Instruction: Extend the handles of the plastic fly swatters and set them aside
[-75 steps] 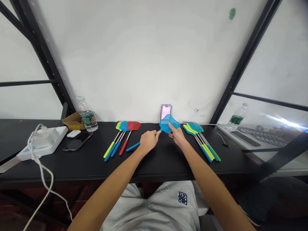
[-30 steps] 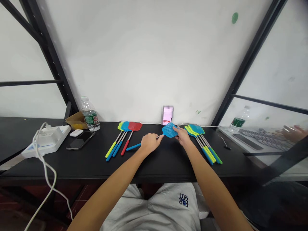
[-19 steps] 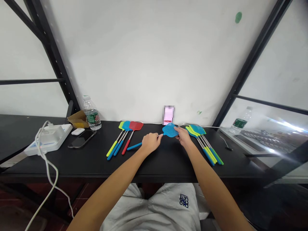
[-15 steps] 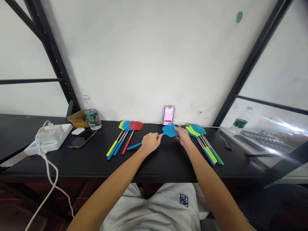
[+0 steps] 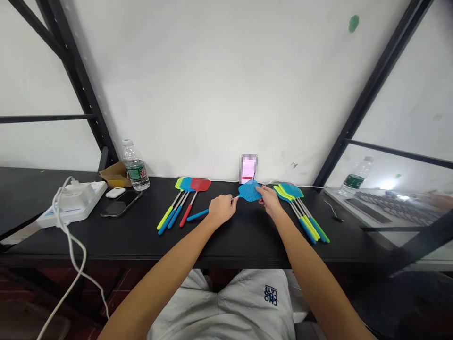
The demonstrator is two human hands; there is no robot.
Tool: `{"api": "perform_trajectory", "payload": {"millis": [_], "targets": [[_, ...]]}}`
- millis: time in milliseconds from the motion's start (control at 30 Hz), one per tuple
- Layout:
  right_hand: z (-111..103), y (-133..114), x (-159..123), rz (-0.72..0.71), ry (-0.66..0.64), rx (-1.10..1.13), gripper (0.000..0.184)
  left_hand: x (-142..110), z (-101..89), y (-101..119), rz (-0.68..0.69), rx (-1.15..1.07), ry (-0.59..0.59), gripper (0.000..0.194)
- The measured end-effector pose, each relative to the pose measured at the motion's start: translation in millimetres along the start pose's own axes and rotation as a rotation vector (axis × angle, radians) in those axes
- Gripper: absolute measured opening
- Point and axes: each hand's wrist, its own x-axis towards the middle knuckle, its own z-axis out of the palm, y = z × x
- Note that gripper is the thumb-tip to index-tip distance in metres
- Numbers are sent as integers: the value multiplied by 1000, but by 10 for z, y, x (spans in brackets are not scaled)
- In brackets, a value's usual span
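A blue fly swatter (image 5: pixel 249 191) lies across both hands above the black table, its blue handle pointing left. My left hand (image 5: pixel 222 209) is closed around its shaft near the head. With thumb and fingers, my right hand (image 5: pixel 268 199) pinches the right edge of the mesh head. To the left lie several other swatters, among them a red swatter (image 5: pixel 200 184) and a yellow-green handled one (image 5: pixel 165 218). On the right, beside my right forearm, several blue, yellow and green swatters (image 5: pixel 307 222) rest close together in a fanned bundle.
A phone (image 5: pixel 249 169) leans against the wall behind the hands. At the left are a water bottle (image 5: pixel 136 167), a small cardboard box (image 5: pixel 116 175), a dark phone (image 5: pixel 122 204), a white earbud case (image 5: pixel 115 192) and a power strip (image 5: pixel 72 205). A laptop (image 5: pixel 385 208) sits at the right.
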Motion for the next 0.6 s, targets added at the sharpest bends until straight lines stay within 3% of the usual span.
{"api": "perform_trajectory", "payload": {"millis": [600], "targets": [[-16,11,-20,-125,-86,-150,39,-12,-44,-5,23,20,-27,51]]}}
